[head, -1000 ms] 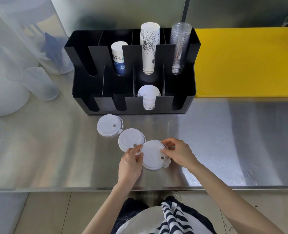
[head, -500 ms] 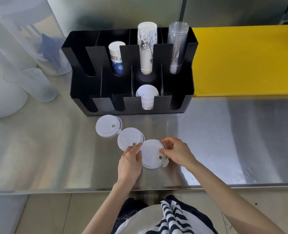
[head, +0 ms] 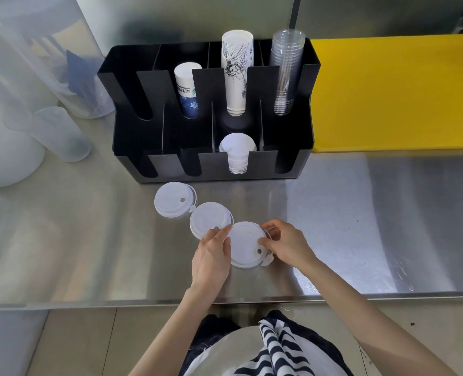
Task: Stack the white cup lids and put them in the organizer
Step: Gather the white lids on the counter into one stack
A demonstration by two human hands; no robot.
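Three white cup lids lie in a diagonal row on the steel counter in front of the black organizer [head: 290,164]. The far lid [head: 172,202] and the middle lid [head: 208,221] lie free. The nearest lid [head: 245,244] is pinched at its edges by both hands: my left hand [head: 211,256] on its left rim, my right hand [head: 286,244] on its right rim beside the tab. A stack of white lids [head: 237,150] stands in a front slot of the organizer.
The organizer's back slots hold a short blue-print cup stack [head: 187,90], a tall white cup stack [head: 235,74] and clear cups [head: 286,71]. A yellow board [head: 398,93] lies at right. Translucent plastic containers [head: 48,134] stand at left. The counter's front edge is near my wrists.
Both hands keep hold of the nearest lid. They and the lid have barely shifted; only the camera view has moved slightly.
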